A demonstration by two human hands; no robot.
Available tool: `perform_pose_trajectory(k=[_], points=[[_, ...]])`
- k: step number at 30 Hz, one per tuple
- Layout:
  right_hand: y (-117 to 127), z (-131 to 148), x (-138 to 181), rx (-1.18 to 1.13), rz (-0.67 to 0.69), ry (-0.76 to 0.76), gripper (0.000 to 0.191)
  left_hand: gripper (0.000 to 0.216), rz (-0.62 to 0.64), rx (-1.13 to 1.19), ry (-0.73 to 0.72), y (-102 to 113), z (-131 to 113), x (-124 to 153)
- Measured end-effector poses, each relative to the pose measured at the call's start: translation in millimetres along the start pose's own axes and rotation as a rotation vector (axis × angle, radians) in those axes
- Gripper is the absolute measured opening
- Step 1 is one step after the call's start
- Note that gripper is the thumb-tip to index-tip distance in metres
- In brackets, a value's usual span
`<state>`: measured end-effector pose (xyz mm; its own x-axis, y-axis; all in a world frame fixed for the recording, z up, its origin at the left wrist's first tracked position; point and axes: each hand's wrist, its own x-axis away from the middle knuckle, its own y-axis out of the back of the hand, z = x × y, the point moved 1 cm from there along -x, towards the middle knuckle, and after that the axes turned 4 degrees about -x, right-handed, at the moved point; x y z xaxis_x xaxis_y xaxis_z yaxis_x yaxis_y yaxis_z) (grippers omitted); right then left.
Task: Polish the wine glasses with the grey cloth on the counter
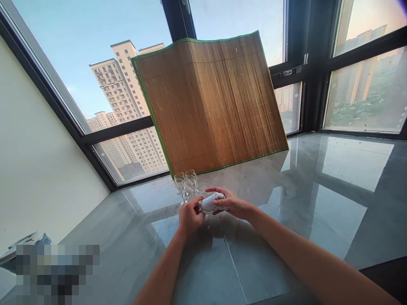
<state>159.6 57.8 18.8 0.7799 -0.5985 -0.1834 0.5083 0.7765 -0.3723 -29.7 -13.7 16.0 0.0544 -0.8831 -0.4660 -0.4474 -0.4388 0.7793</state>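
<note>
Just above the glossy grey tiled surface, both my hands meet around one stemmed glass, tipped on its side. My left hand is closed around its left end, where the stem and foot are mostly hidden by the fingers. My right hand curls around a white cloth or tissue at the glass's right end; which of the two it is, I cannot tell. Behind my left hand several clear stemmed glasses stand upright, close together.
A brown slatted mat with green edging leans against the dark-framed windows. A white wall rises at left. Near the lower left corner lies a pale object, partly blurred out. Tall buildings show outside.
</note>
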Motion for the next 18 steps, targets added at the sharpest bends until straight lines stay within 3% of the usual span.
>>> perform_pose_trajectory(k=[5,9,11,14,16,18], points=[[1,0,-1,-0.075,0.024,-0.014,0.067,0.045,0.021,0.198,0.057,-1,6,-2],[0,3,-3,-0.099,-0.032,0.032,0.067,0.035,0.017,0.487,0.104,-4,8,-5],[5,7,-5,-0.153,-0.136,0.087,0.062,0.029,-0.016,0.669,0.154,-5,11,-6],[19,10,-9,-0.230,-0.426,0.175,0.055,0.032,-0.092,0.846,0.241,-5,16,-8],[26,9,-11,-0.194,-0.620,0.186,0.056,0.038,-0.126,0.888,0.272,-3,16,-9],[26,4,-13,-0.071,-0.699,0.179,0.061,0.042,-0.140,0.998,0.314,-2,12,-9]])
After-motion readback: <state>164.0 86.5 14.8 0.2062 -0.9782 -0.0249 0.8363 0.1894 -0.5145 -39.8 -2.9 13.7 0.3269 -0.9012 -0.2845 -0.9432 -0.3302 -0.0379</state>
